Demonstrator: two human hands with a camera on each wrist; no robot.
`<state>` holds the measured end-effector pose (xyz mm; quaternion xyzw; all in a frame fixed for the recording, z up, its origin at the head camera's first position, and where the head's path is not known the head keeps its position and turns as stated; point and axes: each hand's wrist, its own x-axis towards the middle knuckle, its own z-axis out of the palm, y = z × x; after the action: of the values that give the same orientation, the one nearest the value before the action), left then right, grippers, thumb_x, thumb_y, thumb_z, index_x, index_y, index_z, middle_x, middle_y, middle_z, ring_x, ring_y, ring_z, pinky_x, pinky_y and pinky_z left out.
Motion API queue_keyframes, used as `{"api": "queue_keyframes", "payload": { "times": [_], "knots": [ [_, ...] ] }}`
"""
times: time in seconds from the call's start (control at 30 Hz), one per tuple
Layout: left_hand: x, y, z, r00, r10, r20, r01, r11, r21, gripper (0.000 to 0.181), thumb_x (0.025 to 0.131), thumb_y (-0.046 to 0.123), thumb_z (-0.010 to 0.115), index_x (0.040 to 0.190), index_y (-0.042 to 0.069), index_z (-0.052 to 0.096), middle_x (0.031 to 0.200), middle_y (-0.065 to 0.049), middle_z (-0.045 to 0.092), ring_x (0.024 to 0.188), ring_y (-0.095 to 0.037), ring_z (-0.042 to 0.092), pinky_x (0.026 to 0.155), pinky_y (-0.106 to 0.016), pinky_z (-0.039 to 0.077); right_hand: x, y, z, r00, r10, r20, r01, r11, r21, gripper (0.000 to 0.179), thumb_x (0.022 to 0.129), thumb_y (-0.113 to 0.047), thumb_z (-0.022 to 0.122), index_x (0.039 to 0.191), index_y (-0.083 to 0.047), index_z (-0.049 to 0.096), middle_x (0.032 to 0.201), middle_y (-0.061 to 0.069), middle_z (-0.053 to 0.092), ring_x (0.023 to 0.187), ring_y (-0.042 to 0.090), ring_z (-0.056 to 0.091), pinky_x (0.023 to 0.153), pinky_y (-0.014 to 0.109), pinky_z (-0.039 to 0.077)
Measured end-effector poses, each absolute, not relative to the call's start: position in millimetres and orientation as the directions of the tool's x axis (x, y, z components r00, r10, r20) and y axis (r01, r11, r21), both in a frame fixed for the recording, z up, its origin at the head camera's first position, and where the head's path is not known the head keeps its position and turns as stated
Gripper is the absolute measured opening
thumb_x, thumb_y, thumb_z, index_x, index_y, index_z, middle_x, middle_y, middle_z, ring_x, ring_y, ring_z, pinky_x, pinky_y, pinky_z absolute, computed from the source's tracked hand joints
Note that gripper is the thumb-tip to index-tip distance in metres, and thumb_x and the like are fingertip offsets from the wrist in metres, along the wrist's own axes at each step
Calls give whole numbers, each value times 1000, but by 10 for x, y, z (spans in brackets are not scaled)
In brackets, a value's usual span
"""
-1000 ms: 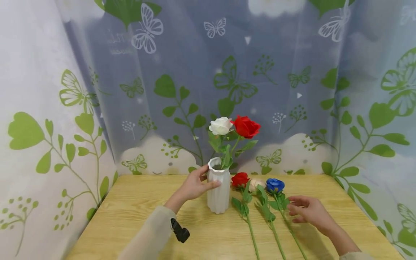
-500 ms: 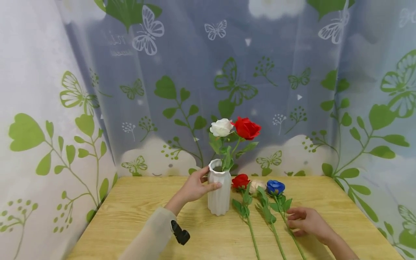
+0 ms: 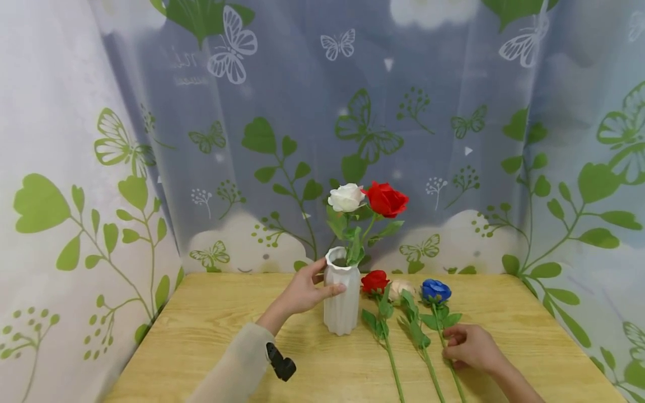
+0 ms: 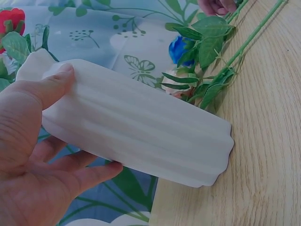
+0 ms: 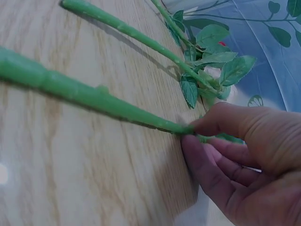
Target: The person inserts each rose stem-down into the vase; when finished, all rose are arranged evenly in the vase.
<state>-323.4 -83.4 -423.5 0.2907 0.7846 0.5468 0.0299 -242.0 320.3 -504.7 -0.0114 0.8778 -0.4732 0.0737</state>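
Observation:
My left hand (image 3: 304, 288) grips a ribbed white vase (image 3: 341, 305) near its top, thumb across the front and fingers behind. A white rose (image 3: 346, 197) and a red rose (image 3: 387, 200) stand in the vase, leaning right. To the right, my right hand (image 3: 472, 347) pinches the green stem (image 5: 127, 110) of a blue rose (image 3: 436, 291) between thumb and forefinger, below its leaves. In the right wrist view that stem runs close along the wood. The left wrist view has the vase's scalloped base at the tabletop.
Between the vase and the blue rose lie a second red rose (image 3: 375, 281) and a cream rose (image 3: 401, 290), stems toward the front edge. They rest on a light wooden table (image 3: 216, 330). A leaf-and-butterfly curtain (image 3: 282, 235) hangs behind and at both sides.
My right hand has come down and slightly left from beside the leaves onto the blue rose's stem, and the blue bloom has shifted right. The left hand stays on the vase.

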Motion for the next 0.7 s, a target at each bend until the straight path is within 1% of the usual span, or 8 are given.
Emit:
{"api": "queue_keyframes", "payload": {
  "times": [0.1, 0.17, 0.23, 0.3, 0.4, 0.53, 0.63, 0.7],
  "knots": [
    [-3234, -832, -4221, -828, 494, 267, 421, 233, 877, 74, 99, 17, 76, 162, 3, 39, 157, -26, 50, 138, -48, 57, 108, -55, 55, -2430, 3167, -5034, -994, -29, -110, 73, 580, -811, 45, 78, 2, 74, 120, 17, 65, 86, 8, 66, 67, 19, 68, 59, 32, 63],
    [-3231, -836, -4214, -831, 491, 263, 416, 234, 878, 74, 99, 17, 76, 162, 3, 39, 156, -26, 52, 137, -48, 57, 107, -54, 56, -2439, 3150, -5021, -995, 5, -104, 86, 593, -801, 46, 76, 3, 73, 120, 16, 64, 87, 8, 66, 66, 19, 67, 58, 32, 62],
    [-3225, -840, -4208, -834, 486, 260, 412, 235, 880, 74, 99, 18, 76, 162, 3, 40, 155, -24, 53, 137, -48, 58, 106, -54, 57, -2452, 3147, -5010, -995, 22, -102, 95, 595, -798, 49, 75, 3, 72, 122, 17, 63, 87, 8, 66, 67, 19, 67, 58, 31, 62],
    [-3221, -845, -4204, -837, 482, 260, 409, 235, 882, 73, 100, 18, 76, 162, 3, 40, 154, -24, 54, 136, -49, 58, 105, -54, 58, -2465, 3165, -4998, -992, 21, -121, 111, 574, -811, 53, 77, 3, 71, 127, 18, 60, 88, 8, 65, 68, 18, 66, 59, 32, 62],
    [-3214, -845, -4195, -832, 489, 260, 411, 231, 882, 74, 100, 18, 75, 163, 4, 38, 156, -24, 53, 138, -49, 57, 107, -55, 56, -2480, 3231, -4983, -983, -31, -183, 144, 497, -855, 62, 82, 3, 67, 138, 22, 49, 89, 7, 65, 73, 18, 65, 62, 33, 63],
    [-3212, -838, -4194, -827, 498, 262, 417, 230, 879, 75, 100, 18, 75, 164, 3, 36, 158, -24, 50, 139, -48, 55, 109, -55, 54, -2484, 3340, -4955, -951, -150, -271, 194, 393, -899, 73, 92, 0, 65, 150, 25, 29, 100, 11, 66, 79, 19, 68, 70, 36, 64],
    [-3214, -838, -4203, -830, 496, 256, 414, 238, 879, 75, 100, 19, 75, 164, 4, 37, 158, -24, 50, 139, -49, 55, 109, -55, 55, -2476, 3389, -4936, -931, -222, -288, 197, 357, -913, 79, 96, -2, 65, 154, 24, 19, 107, 14, 67, 81, 20, 71, 73, 38, 65],
    [-3214, -838, -4208, -832, 495, 252, 410, 242, 879, 75, 100, 19, 75, 164, 4, 37, 158, -24, 50, 139, -49, 55, 108, -55, 55, -2472, 3400, -4914, -926, -253, -278, 190, 325, -927, 81, 98, -3, 66, 156, 22, 16, 110, 15, 66, 83, 20, 70, 74, 39, 65]
  ]
}}
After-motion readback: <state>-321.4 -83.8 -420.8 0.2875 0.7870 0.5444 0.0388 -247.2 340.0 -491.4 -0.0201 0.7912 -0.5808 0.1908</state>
